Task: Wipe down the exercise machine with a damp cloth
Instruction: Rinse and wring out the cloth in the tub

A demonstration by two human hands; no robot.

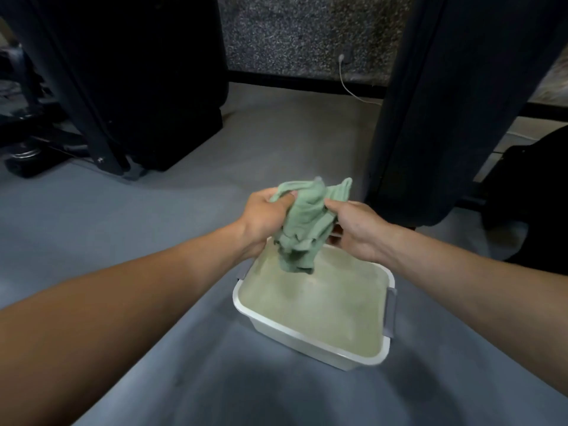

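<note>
A crumpled green cloth (304,222) hangs between both hands, over the far end of a white plastic tub (295,332) that holds cloudy water. My left hand (264,218) grips the cloth's left side and my right hand (358,230) grips its right side. The cloth's lower tip dangles just above the water. The dark frame of the exercise machine (436,118) rises at the right, and another dark upright part (92,96) stands at the left.
The tub sits on a grey floor (153,210) and has grey clip handles (390,312). A white cable (345,84) runs from a speckled wall panel down to the floor. Black machine feet and weights lie at far left (27,149).
</note>
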